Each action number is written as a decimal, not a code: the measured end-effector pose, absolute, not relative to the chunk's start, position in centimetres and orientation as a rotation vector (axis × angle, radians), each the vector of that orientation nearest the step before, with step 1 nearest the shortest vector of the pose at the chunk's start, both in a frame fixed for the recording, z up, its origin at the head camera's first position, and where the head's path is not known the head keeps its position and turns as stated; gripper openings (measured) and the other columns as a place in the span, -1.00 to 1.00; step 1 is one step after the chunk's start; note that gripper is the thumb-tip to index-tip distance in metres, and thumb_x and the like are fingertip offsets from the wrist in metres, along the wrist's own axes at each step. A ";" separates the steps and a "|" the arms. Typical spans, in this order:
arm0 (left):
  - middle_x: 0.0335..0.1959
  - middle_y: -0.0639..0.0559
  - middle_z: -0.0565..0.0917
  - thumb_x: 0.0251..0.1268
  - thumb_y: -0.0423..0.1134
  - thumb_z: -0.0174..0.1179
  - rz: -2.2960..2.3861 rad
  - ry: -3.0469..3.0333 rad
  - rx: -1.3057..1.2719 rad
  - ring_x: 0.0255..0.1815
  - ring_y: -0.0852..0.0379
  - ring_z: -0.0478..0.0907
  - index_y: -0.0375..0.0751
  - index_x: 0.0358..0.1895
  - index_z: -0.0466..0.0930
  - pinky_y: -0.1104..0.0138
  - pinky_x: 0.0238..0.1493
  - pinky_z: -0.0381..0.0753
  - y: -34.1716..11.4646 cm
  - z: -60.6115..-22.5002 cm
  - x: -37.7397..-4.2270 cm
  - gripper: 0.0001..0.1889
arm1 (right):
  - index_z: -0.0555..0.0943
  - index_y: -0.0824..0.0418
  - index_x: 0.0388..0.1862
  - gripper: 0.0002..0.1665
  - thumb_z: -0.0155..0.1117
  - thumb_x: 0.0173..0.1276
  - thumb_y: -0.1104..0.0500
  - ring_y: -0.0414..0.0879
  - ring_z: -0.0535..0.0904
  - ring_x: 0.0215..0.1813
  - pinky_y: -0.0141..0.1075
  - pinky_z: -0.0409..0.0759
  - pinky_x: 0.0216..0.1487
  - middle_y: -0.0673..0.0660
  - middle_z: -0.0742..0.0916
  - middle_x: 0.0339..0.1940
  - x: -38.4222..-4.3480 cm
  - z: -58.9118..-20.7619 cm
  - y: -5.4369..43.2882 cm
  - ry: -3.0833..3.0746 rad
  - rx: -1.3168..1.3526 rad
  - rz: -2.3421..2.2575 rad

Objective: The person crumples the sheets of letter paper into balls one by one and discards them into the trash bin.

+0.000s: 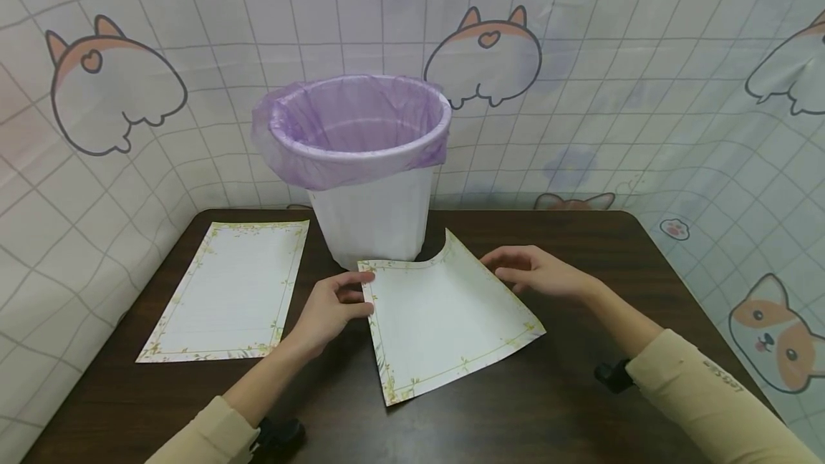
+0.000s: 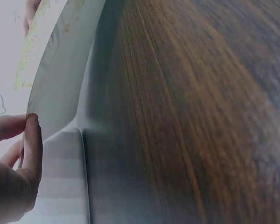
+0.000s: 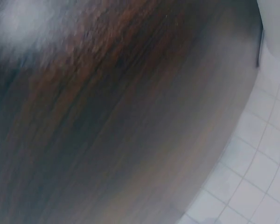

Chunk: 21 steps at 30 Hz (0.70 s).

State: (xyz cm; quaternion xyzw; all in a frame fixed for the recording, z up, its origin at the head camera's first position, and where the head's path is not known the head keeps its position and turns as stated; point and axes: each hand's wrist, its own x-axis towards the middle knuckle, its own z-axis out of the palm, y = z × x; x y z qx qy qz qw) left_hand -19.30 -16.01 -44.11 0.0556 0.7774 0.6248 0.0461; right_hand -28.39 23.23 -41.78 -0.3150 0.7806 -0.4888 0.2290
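A sheet of white paper (image 1: 445,317) with a leafy gold-green border is raised and bent in front of the bin, its far edge dipping in a curve. My left hand (image 1: 325,313) pinches its left edge between thumb and fingers; the left wrist view shows the same grip on the paper (image 2: 60,88) from the side. At the opposite edge, the thumb and fingers of my right hand (image 1: 541,274) are bent around the paper's margin. The right wrist view shows only tabletop and wall, with that hand out of frame.
A white bin (image 1: 374,213) lined with a purple bag (image 1: 306,167) stands at the back of the dark wooden table (image 1: 599,378). A matching bordered sheet (image 1: 228,292) lies flat on the left. Behind hangs a checked cloth (image 1: 599,92) with cartoon dogs.
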 end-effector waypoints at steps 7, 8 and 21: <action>0.26 -0.27 0.60 0.19 -0.58 0.36 1.899 2.400 0.221 -0.11 0.02 0.66 -0.39 0.29 0.57 0.38 -0.10 0.61 -15.5 -44.1 -19.4 -0.46 | 0.46 0.40 0.39 -0.51 0.23 0.54 0.33 0.34 0.54 0.23 -0.05 0.68 0.04 0.43 0.60 0.23 -28.3 -42.6 22.2 2.012 -0.976 -1.397; 0.26 -0.28 0.59 0.20 -0.58 0.36 1.897 2.400 0.230 -0.10 0.01 0.66 -0.40 0.29 0.57 0.38 -0.11 0.61 -15.4 -44.1 -19.4 -0.46 | 0.46 0.42 0.38 -0.51 0.24 0.52 0.35 0.34 0.53 0.24 -0.07 0.68 0.04 0.44 0.60 0.23 -28.3 -42.7 22.0 2.012 -0.992 -1.396; 0.20 -0.09 0.66 0.17 -0.56 0.38 1.834 2.465 0.226 -0.11 0.04 0.65 -0.26 0.26 0.63 0.29 -0.12 0.62 -14.7 -44.2 -19.4 -0.47 | 0.56 0.20 0.25 -0.60 0.35 0.48 0.25 0.14 0.56 0.20 -0.02 0.64 0.11 0.14 0.62 0.18 -27.5 -43.4 19.4 2.245 -1.087 -1.256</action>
